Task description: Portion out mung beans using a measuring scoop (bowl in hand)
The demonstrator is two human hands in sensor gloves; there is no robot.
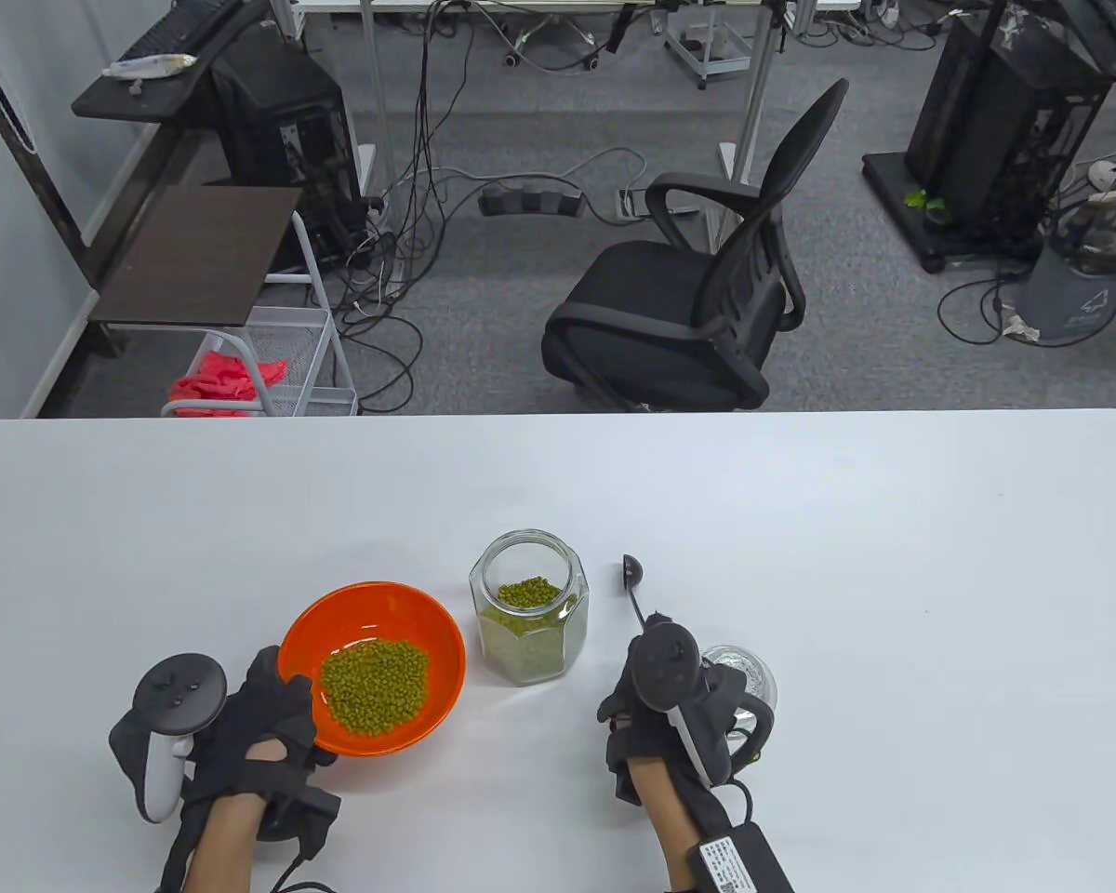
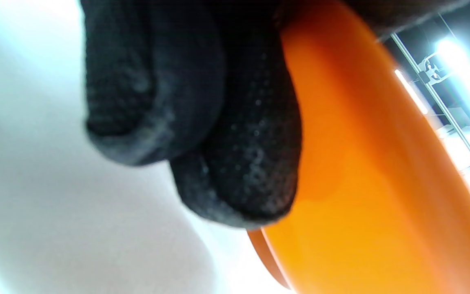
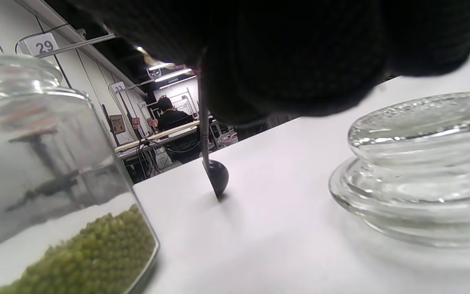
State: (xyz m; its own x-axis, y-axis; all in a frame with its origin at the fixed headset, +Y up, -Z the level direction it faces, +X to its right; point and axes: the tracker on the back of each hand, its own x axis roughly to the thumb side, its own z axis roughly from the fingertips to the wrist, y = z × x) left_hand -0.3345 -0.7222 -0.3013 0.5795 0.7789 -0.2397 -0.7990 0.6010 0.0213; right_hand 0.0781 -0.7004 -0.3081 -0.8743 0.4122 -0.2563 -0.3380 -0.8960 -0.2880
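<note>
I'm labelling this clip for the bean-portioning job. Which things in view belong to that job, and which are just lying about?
Part of the job:
- orange bowl with mung beans, gripped by the left hand
- glass jar of mung beans, open
- measuring scoop, handle held by the right hand
- glass lid, set beside the right hand

Lying about:
- office chair
- side cart
- floor cables

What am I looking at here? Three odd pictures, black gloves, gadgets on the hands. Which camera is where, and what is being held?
No robot: a person's hands in sensor gloves, with a tracker strapped on each. The wide picture looks down at the white table. The other two come from wrist cameras.

The left hand holds the orange bowl of mung beans by its rim; its wrist view shows fingers under the bowl.

The right hand has its grip on the black measuring scoop, whose tip touches the table. Between them stands an open glass jar of beans; its glass lid lies beside the right hand.
</note>
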